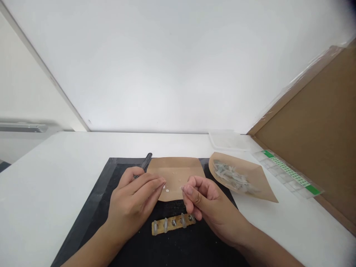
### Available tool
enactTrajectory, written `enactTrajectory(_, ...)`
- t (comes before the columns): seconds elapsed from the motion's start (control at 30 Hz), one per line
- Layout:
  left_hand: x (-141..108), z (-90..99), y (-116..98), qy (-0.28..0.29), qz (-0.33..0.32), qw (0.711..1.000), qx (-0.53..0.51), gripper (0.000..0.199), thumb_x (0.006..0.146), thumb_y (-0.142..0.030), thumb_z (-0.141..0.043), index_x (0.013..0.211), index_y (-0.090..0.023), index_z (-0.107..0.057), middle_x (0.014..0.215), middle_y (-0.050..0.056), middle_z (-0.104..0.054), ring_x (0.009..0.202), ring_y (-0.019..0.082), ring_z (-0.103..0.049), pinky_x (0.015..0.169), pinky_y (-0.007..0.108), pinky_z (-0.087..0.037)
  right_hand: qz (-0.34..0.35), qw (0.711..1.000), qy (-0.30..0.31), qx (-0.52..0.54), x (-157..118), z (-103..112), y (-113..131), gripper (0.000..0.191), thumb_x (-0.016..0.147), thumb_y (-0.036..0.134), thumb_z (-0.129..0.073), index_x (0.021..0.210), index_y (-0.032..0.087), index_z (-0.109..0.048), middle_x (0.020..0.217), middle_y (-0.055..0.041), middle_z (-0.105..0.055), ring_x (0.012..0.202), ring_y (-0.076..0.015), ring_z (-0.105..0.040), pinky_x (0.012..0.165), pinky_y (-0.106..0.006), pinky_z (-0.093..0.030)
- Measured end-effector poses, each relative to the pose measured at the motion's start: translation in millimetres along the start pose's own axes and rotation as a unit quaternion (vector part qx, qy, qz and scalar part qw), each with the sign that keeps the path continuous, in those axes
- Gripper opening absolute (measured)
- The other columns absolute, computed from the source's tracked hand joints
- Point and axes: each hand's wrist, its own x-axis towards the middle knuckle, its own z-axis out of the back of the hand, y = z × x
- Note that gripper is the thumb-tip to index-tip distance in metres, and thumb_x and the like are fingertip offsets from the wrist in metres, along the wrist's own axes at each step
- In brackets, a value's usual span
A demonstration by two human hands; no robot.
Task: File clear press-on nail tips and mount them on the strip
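Observation:
My left hand [136,196] hovers over the left edge of a brown paper sheet [175,163], its fingertips pressed together; what they hold, if anything, is hidden. Across from it, my right hand [201,196] pinches a tiny whitish piece between thumb and forefinger. A few small white bits [167,190] lie on the paper between the hands. Below them, a yellowish strip [160,226] rests on the black mat [133,243], with several translucent pieces standing on it and round metallic spots along it. A dark slim tool [147,160] lies partly behind my left hand.
Another brown paper sheet [263,185] on the right carries a heap of translucent slivers [233,176]. Beyond it lies a clear compartment case [292,174] with a green-and-white strip, near a cardboard panel [314,141]. A clear shallow tray [226,140] stands by the white back wall.

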Motion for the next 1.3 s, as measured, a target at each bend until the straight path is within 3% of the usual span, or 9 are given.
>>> enactTrajectory(0.23, -5, -0.7, 4, 0.026, 0.035, 0.999, 0.021, 0.023, 0.092, -0.006, -0.074, 0.109, -0.021, -0.074, 0.097, 0.002, -0.079, 0.089, 0.021, -0.054, 0.085, 0.037, -0.05, 0.052, 0.987, -0.076, -0.13, -1, -3, 2, 0.039, 0.095, 0.056, -0.071, 0.089, 0.019, -0.062, 0.072, 0.0007, -0.07, 0.059, -0.0089, -0.055, 0.058, -0.022, -0.045)
enactTrajectory(0.43, -9, -3.1, 6, 0.05, 0.027, 0.998, -0.007, 0.038, 0.097, 0.0, -0.062, 0.13, -0.017, -0.069, 0.111, 0.006, -0.077, 0.099, 0.023, -0.055, 0.095, 0.039, -0.048, 0.108, 0.955, -0.123, -0.248, 1, 1, -1, 0.031, 0.099, 0.051, -0.067, 0.089, 0.021, -0.066, 0.076, 0.0002, -0.074, 0.062, -0.0112, -0.06, 0.058, -0.023, -0.047)
enactTrajectory(0.6, -6, -1.0, 1, 0.085, -0.038, 0.994, -0.06, 0.052, 0.095, 0.005, -0.058, 0.142, -0.018, -0.063, 0.121, 0.008, -0.073, 0.109, 0.025, -0.053, 0.1, 0.042, -0.044, 0.113, 0.943, -0.095, -0.297, 1, 1, -4, 0.027, 0.098, 0.046, -0.069, 0.084, 0.023, -0.071, 0.077, 0.0013, -0.077, 0.058, -0.0109, -0.061, 0.055, -0.023, -0.046)
enactTrajectory(0.83, 0, 2.5, -9, 0.064, -0.091, 0.989, -0.098, 0.031, 0.097, -0.005, -0.069, 0.128, -0.008, -0.069, 0.11, 0.009, -0.075, 0.101, 0.018, -0.062, 0.098, 0.039, -0.045, 0.134, 0.937, -0.056, -0.317, 0, 0, -4, 0.02, 0.1, 0.037, -0.067, 0.086, 0.022, -0.07, 0.076, 0.0029, -0.078, 0.061, -0.0107, -0.065, 0.062, -0.022, -0.049)
enactTrajectory(1.07, 2, 5.2, -7, 0.033, -0.084, 0.992, -0.086, 0.021, 0.094, -0.008, -0.074, 0.114, -0.013, -0.076, 0.104, 0.008, -0.077, 0.098, 0.02, -0.061, 0.092, 0.039, -0.05, 0.149, 0.927, -0.032, -0.344, 0, 1, -1, 0.021, 0.099, 0.036, -0.069, 0.084, 0.022, -0.07, 0.075, 0.0036, -0.077, 0.066, -0.0107, -0.067, 0.065, -0.021, -0.048)
enactTrajectory(1.2, 0, 4.8, -6, 0.026, -0.08, 0.993, -0.083, 0.022, 0.092, -0.007, -0.076, 0.113, -0.013, -0.077, 0.104, 0.007, -0.078, 0.098, 0.02, -0.061, 0.09, 0.039, -0.052, 0.211, 0.903, -0.018, -0.374, 0, 4, -1, 0.023, 0.1, 0.034, -0.071, 0.081, 0.022, -0.069, 0.072, 0.0054, -0.075, 0.064, -0.0096, -0.066, 0.066, -0.022, -0.046)
enactTrajectory(1.3, 0, 3.7, -7, 0.029, -0.08, 0.992, -0.09, 0.022, 0.093, -0.006, -0.075, 0.114, -0.012, -0.076, 0.103, 0.007, -0.078, 0.095, 0.019, -0.063, 0.092, 0.039, -0.051, 0.276, 0.865, -0.028, -0.418, 0, 6, -1, 0.023, 0.098, 0.035, -0.074, 0.081, 0.022, -0.068, 0.071, 0.0055, -0.073, 0.065, -0.0103, -0.063, 0.068, -0.024, -0.043)
